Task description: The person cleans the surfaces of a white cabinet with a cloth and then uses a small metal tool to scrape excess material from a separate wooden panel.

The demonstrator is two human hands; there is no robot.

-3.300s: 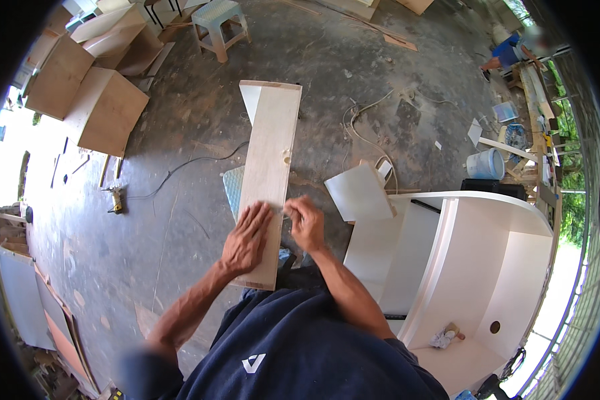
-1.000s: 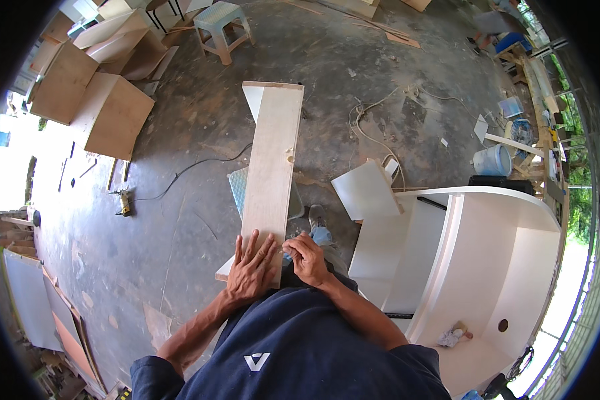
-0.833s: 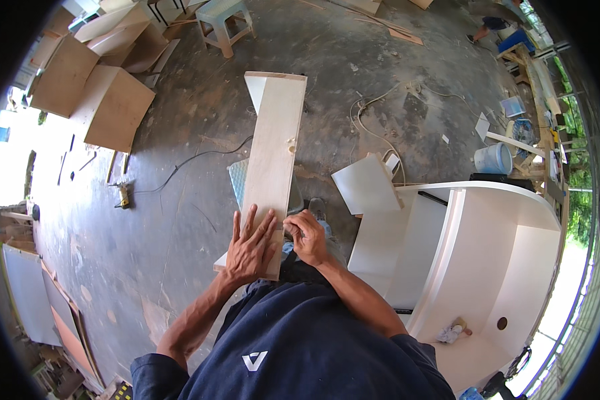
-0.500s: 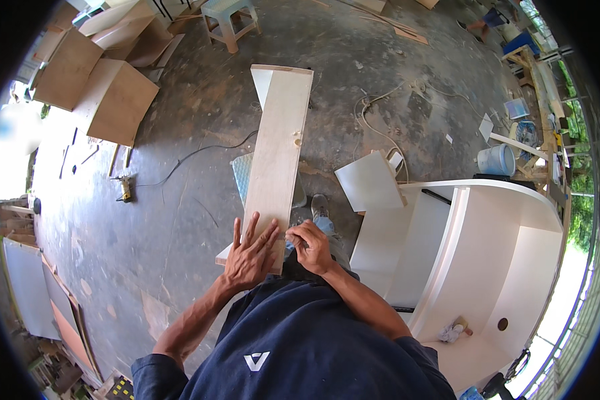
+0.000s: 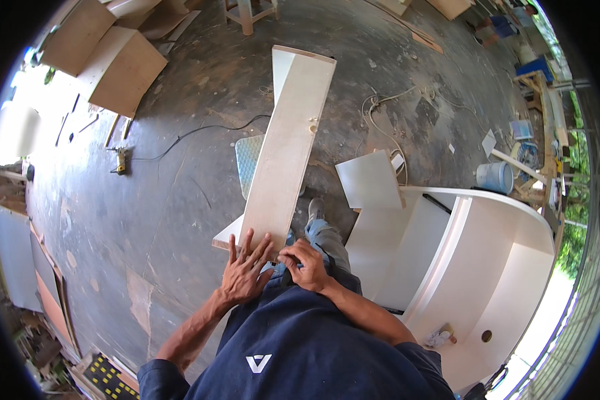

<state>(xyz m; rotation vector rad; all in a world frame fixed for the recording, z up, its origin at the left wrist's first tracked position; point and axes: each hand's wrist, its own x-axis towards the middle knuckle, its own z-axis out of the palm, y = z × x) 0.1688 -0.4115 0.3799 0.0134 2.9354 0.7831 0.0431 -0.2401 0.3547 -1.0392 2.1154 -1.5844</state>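
1 left hand [image 5: 245,272], 1 right hand [image 5: 307,267], 1 long wooden board [image 5: 287,147] and 1 blue stool [image 5: 247,168] were in view. The board crossed above the stool, whose left edge showed. Its long axis ran forward, far end leaning right. The left fingers spread over its near end; the right fingers curled at its near right corner, whether pinching anything I could not tell.

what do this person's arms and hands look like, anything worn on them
The left hand and right hand are bare, with no gloves visible. The forearms are uncovered below short navy sleeves, part of a navy shirt with a white angular mark.
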